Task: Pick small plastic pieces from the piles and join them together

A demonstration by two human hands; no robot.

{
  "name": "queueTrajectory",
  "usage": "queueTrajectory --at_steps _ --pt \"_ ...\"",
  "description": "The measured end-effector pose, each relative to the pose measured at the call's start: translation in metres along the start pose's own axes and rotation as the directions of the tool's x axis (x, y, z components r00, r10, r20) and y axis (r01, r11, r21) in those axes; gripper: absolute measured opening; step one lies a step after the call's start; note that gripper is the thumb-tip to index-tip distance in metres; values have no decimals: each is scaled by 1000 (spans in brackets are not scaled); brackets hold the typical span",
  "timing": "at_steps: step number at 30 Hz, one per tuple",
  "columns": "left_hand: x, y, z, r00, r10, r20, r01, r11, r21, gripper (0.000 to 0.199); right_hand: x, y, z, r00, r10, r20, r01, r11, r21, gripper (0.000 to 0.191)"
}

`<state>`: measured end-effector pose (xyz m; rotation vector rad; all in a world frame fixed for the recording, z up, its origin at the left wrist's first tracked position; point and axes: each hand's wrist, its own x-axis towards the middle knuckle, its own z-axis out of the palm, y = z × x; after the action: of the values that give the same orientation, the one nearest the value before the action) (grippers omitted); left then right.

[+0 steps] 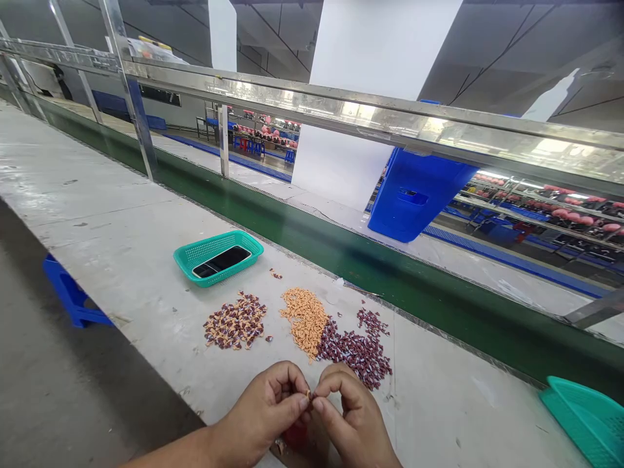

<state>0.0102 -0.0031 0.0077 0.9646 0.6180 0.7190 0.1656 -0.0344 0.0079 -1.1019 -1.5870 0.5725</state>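
Observation:
My left hand (260,408) and my right hand (351,411) meet low over the white workbench (146,214), their fingertips pinching a tiny orange piece (309,394) between them. Directly ahead of them lie a heap of small orange pieces (305,322) and a heap of maroon pieces (355,351). Further left is a mixed heap of maroon and tan pieces (235,322). Something red (295,434) lies partly hidden beneath my hands.
A teal plastic basket (218,257) holds a black phone (221,261) beyond the heaps. Another teal basket (587,419) sits at the lower right. A green conveyor belt (341,253) runs along the bench's far side under a steel rail (370,110), and a blue crate (414,195) stands beyond it.

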Motion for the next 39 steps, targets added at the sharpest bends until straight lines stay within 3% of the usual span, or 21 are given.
queueTrajectory --at_steps 14,19,27,29,33,39 --pt "-2 -2 -3 998 59 -20 -56 989 137 35 0 -4 -3 999 -21 41 24 995 -92 10" --pt "-4 -2 -3 999 29 -31 -23 986 166 35 -2 -2 -5 997 3 82 5 996 -91 10" --pt "0 7 -8 999 18 45 -29 966 255 32 2 -4 -7 984 59 165 -58 998 -8 17" --pt "1 13 -9 997 40 68 -61 937 344 26 3 -4 -7 979 93 180 -100 995 26 23" --pt "1 21 -12 978 185 99 -208 792 574 14 1 -1 -4 971 161 175 -179 979 93 30" --pt "0 7 -12 979 174 103 -201 907 369 24 0 3 -1 968 181 172 -209 964 162 30"
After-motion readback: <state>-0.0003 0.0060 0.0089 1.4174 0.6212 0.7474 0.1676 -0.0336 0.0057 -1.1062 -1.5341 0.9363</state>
